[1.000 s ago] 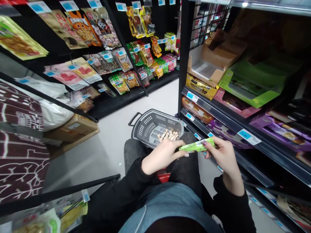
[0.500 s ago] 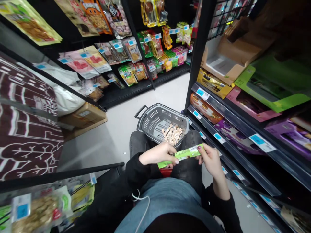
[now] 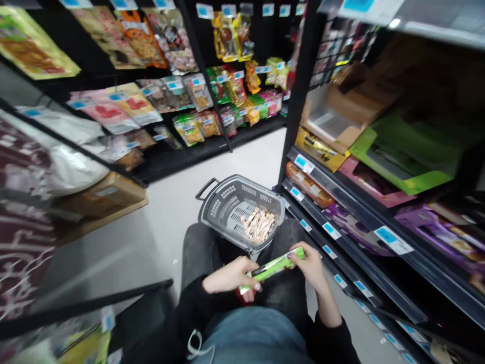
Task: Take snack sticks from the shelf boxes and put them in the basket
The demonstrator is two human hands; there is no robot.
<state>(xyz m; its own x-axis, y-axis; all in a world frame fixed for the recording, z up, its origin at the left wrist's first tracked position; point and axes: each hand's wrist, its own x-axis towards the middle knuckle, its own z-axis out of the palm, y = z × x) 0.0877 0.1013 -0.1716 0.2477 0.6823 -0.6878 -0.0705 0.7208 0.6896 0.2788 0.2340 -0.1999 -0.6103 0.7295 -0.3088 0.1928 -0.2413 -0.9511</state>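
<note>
Holding the packet: Both hands are closed on one slim green packet (image 3: 275, 267); the left hand (image 3: 233, 277) grips the lower end, thumb on top, and the right hand (image 3: 309, 263) pinches the upper end between thumb and fingers.
Packet's look: Long, narrow and flat-sided, in a shiny bright green wrapper with a dark patch along the part near the left hand; its print is too blurred to read.
Packet's place: Above the lap (image 3: 278, 298), just on the wearer's side of a grey slotted basket (image 3: 217, 207) that holds a heap of pale, dark-striped wrapped pieces (image 3: 259, 225).
Packet's long axis: Slanting across the body, right end farther forward and toward the shelf edge (image 3: 352, 205), left end nearer the waist.
Changed since half a second ago: The packet slants more steeply and sits farther from the basket, closer to the body.
Unchanged: Each hand keeps its own end.
</note>
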